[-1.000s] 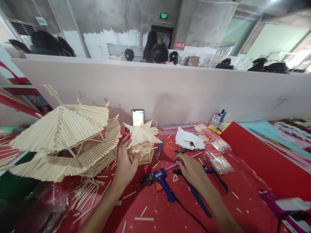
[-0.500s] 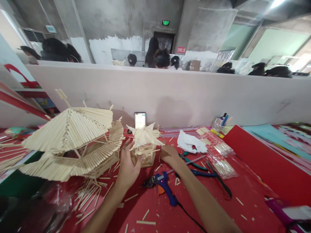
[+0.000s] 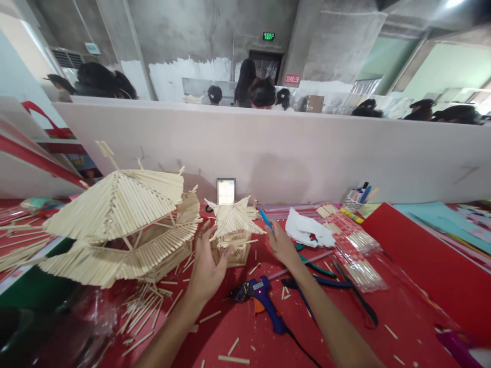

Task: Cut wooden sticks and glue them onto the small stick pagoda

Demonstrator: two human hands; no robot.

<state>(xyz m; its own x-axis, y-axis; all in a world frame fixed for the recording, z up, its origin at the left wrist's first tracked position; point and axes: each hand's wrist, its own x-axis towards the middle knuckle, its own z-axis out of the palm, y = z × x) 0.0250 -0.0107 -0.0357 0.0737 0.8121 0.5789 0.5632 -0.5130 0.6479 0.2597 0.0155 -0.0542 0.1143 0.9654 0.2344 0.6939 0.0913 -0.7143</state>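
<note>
My left hand (image 3: 206,266) wraps its fingers round the left side of a small pavilion model (image 3: 233,229) built of wooden sticks, which stands on the red table (image 3: 345,327). Just right of the model, my right hand (image 3: 281,243) is lifted and pinches a blue pen-like tool (image 3: 265,218), its tip pointing up and left toward the model's roof. A phone (image 3: 226,191) leans against the partition behind the model.
A large stick pagoda (image 3: 118,225) fills the left. A blue glue gun (image 3: 263,299) lies in front of me with its cord. Pliers (image 3: 314,265), white tissue (image 3: 309,232), packs of sticks (image 3: 353,245) and loose stick offcuts lie around. Other people sit beyond the partition (image 3: 268,148).
My right hand left the tools on the right, reached to the model's right side, and now holds the blue pen-like tool raised. My left hand stayed on the model.
</note>
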